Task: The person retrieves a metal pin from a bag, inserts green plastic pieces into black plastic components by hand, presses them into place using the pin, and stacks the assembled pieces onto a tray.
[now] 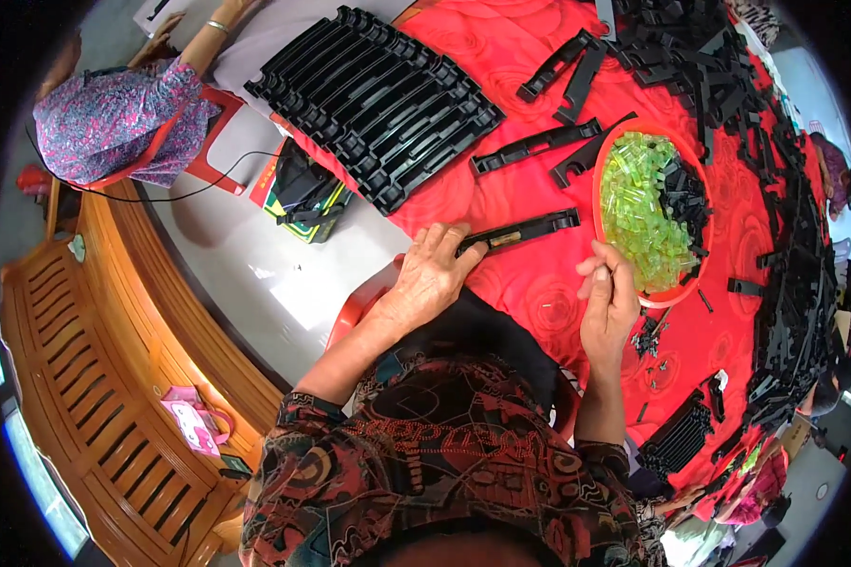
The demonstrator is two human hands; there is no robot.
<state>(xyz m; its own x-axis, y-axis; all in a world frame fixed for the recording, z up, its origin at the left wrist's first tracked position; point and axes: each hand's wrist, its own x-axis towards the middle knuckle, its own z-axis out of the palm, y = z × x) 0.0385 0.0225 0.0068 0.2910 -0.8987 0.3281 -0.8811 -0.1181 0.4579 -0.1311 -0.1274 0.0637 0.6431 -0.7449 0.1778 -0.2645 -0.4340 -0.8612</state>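
My left hand (430,276) is closed on the near end of a long, narrow black plastic holder (547,225), which lies at a slant on the red tablecloth. A tan strip shows inside the holder close to my fingers. My right hand (608,307) is raised beside a round red basket (599,175), its thumb and fingers pinched together. Whatever is between them, if anything, is too small to make out. Translucent yellow-green pieces (641,213) fill most of the basket, and small black pieces (683,198) are heaped along its right side.
Rows of black holders (378,104) lie side by side at the far left. Loose black parts (700,66) are piled along the far and right sides. Tiny dark screws or pins (648,335) are scattered near the basket. Another person (123,123) sits at the upper left.
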